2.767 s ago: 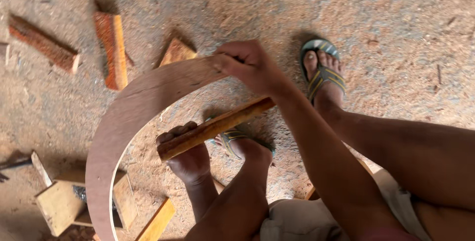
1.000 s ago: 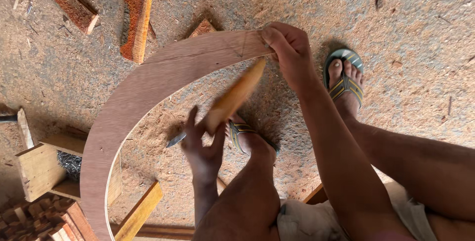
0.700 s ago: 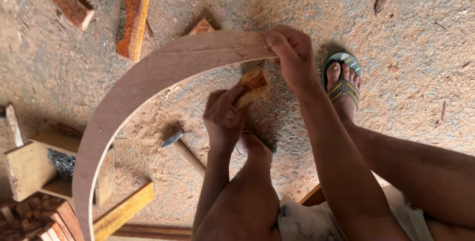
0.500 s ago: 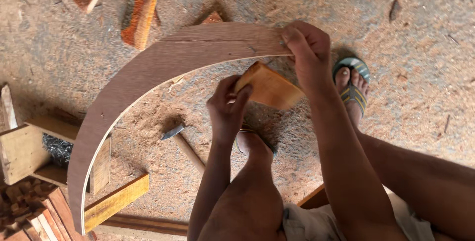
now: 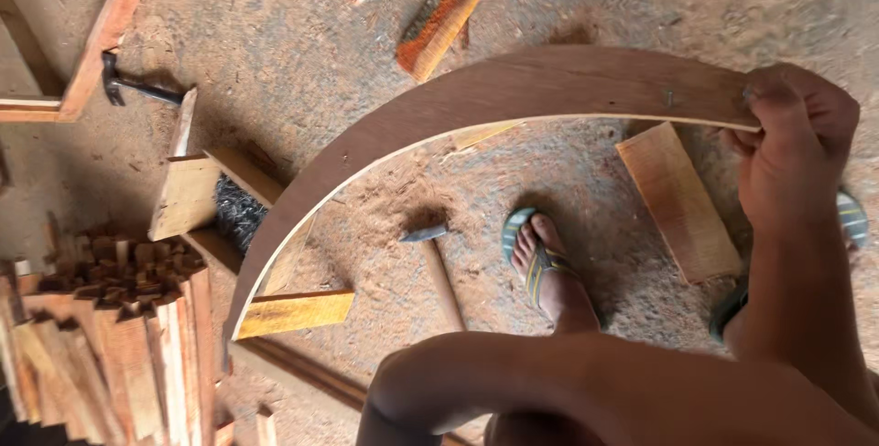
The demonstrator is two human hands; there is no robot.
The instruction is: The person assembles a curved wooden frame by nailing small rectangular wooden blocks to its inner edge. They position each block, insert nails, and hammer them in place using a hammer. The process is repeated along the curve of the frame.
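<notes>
The right hand (image 5: 792, 148) still grips the curved board (image 5: 513, 98). The block (image 5: 679, 201) now lies on the ground, let go. The left hand is out of sight.

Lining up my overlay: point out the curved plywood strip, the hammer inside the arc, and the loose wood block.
curved plywood strip (image 5: 549, 89), head view, top of arc.
hammer (image 5: 441, 279), head view, handle.
wood block (image 5: 679, 201), head view, top face.
</notes>
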